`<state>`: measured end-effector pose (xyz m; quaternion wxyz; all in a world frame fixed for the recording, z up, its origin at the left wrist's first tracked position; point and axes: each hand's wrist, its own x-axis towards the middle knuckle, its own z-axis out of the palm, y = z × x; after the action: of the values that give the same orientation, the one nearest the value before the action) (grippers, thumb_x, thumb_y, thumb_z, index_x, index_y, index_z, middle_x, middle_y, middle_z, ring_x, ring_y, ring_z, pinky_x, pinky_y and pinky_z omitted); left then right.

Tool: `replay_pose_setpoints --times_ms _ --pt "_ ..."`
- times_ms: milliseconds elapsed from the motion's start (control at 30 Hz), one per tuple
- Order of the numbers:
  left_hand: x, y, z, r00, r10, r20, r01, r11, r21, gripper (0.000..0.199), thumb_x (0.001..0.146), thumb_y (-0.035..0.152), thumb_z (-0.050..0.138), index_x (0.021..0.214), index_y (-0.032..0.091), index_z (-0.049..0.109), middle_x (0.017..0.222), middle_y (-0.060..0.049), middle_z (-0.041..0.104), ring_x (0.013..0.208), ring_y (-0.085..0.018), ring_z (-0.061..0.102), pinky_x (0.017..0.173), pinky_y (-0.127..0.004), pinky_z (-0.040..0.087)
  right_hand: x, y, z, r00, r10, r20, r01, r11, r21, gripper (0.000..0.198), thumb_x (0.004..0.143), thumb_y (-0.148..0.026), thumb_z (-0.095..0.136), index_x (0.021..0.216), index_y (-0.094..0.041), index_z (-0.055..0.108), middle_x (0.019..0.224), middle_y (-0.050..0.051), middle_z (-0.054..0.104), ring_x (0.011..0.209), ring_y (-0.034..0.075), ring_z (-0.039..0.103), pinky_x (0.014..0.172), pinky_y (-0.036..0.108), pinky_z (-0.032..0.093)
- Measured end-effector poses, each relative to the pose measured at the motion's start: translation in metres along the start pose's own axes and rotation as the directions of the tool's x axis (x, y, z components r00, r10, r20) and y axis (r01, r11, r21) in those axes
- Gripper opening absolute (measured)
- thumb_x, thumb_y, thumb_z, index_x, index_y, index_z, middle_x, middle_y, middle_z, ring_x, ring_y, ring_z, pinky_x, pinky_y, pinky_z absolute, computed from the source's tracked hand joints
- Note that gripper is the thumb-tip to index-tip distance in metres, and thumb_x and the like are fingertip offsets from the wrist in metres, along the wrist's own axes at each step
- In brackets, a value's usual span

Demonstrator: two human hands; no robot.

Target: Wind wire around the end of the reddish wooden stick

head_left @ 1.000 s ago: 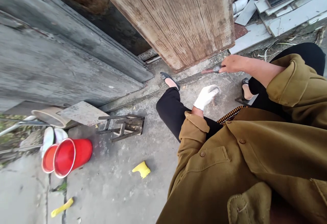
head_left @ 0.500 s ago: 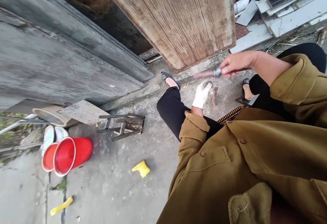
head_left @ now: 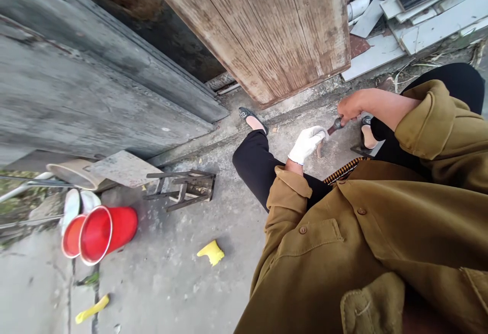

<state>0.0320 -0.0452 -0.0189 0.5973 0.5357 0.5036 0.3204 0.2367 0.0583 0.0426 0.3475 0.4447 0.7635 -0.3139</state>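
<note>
My right hand (head_left: 349,106), bare, is closed round the grip of a brown stick-like tool with a band around it (head_left: 335,125). The tool slants down to the left, and its lower end meets the fingertips of my left hand (head_left: 306,143). That hand wears a white glove, and its fingers are pinched together low over the concrete. Whatever they hold is hidden by the glove and the tool. A small rusty-brown piece (head_left: 319,149) shows just beside the gloved fingers, partly covered; its kind is unclear.
A weathered wooden door panel (head_left: 274,39) stands ahead of me. Stacked boards and tiles (head_left: 427,24) lie at the upper right. To the left are a small wooden stool (head_left: 190,186), red buckets (head_left: 124,227) and yellow pieces (head_left: 212,252) on the concrete. My feet flank the work spot.
My right hand has swung the tool down, from above the glove to its fingertips. The gloved left hand has shifted slightly right and now covers more of the rusty piece.
</note>
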Motion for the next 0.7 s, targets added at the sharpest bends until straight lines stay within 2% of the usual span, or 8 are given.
replay_pose_setpoints --times_ms 133,300,400,500,533,600,667,700 --pt "0.001 0.0 -0.007 1.0 0.008 -0.029 -0.007 1.0 0.019 0.032 0.075 0.051 0.086 0.076 0.023 0.069 0.071 -0.006 0.069 0.081 -0.027 0.065 0.074 -0.041 0.053 -0.01 -0.007 0.008 0.966 -0.128 0.224 0.098 0.985 0.141 0.036 0.093 -0.034 0.073 0.067 -0.01 0.067 0.059 0.001 0.054 0.062 0.013 0.054 0.073 0.031 0.044" --pt "0.002 0.003 -0.012 0.994 0.059 -0.093 -0.053 0.996 0.068 0.029 0.079 0.046 0.083 0.073 0.023 0.067 0.073 -0.005 0.069 0.086 -0.026 0.065 0.077 -0.039 0.053 -0.019 -0.005 0.0 0.888 -0.361 0.285 0.22 0.877 0.426 0.032 0.097 -0.03 0.07 0.074 -0.008 0.065 0.062 -0.003 0.055 0.055 0.005 0.046 0.065 0.021 0.036" --pt "0.004 0.002 -0.009 0.99 0.102 -0.095 -0.095 0.993 0.069 0.034 0.081 0.049 0.081 0.073 0.02 0.065 0.076 -0.005 0.069 0.082 -0.022 0.065 0.076 -0.035 0.053 -0.027 0.007 -0.008 0.799 -0.564 0.208 0.376 0.738 0.561 0.035 0.098 -0.036 0.07 0.077 -0.009 0.063 0.064 -0.003 0.056 0.054 0.004 0.046 0.058 0.019 0.033" --pt "0.004 -0.003 -0.005 0.994 0.107 -0.032 -0.107 0.994 0.008 0.044 0.084 0.059 0.076 0.077 0.018 0.066 0.073 -0.004 0.065 0.065 -0.015 0.057 0.064 -0.03 0.048 -0.038 0.022 -0.014 0.726 -0.684 -0.069 0.529 0.491 0.692 0.035 0.095 -0.039 0.072 0.081 -0.009 0.063 0.066 -0.001 0.056 0.055 0.005 0.046 0.055 0.02 0.034" --pt "0.004 -0.004 -0.003 0.995 0.1 0.017 -0.099 0.995 -0.02 0.048 0.085 0.064 0.073 0.079 0.017 0.067 0.07 -0.003 0.063 0.059 -0.012 0.052 0.058 -0.028 0.045 -0.041 0.025 -0.015 0.74 -0.641 -0.203 0.559 0.419 0.715 0.032 0.096 -0.038 0.07 0.083 -0.009 0.063 0.067 -0.001 0.056 0.055 0.005 0.045 0.055 0.02 0.034" --pt "0.003 -0.006 -0.002 0.99 0.074 0.117 -0.068 0.996 -0.05 0.055 0.085 0.07 0.069 0.083 0.015 0.069 0.063 0.0 0.057 0.051 -0.009 0.044 0.051 -0.026 0.037 -0.043 0.029 -0.018 0.798 -0.406 -0.446 0.587 0.355 0.727 0.027 0.101 -0.034 0.062 0.088 -0.011 0.061 0.068 0.0 0.055 0.055 0.006 0.044 0.055 0.021 0.034" --pt "0.001 -0.005 -0.001 0.986 0.052 0.16 -0.045 0.998 -0.048 0.058 0.083 0.073 0.07 0.084 0.015 0.07 0.059 0.001 0.055 0.049 -0.009 0.042 0.049 -0.026 0.034 -0.038 0.027 -0.02 0.825 -0.122 -0.552 0.542 0.447 0.711 0.026 0.104 -0.034 0.054 0.09 -0.013 0.06 0.071 0.003 0.056 0.057 0.008 0.044 0.055 0.023 0.036" --pt "0.0 -0.003 -0.001 0.987 0.042 0.152 -0.036 0.999 -0.041 0.056 0.083 0.071 0.071 0.083 0.015 0.071 0.059 0.0 0.056 0.05 -0.009 0.043 0.05 -0.027 0.035 -0.033 0.024 -0.02 0.833 -0.036 -0.552 0.469 0.576 0.67 0.028 0.106 -0.036 0.051 0.09 -0.013 0.06 0.073 0.005 0.058 0.06 0.009 0.045 0.057 0.024 0.037"
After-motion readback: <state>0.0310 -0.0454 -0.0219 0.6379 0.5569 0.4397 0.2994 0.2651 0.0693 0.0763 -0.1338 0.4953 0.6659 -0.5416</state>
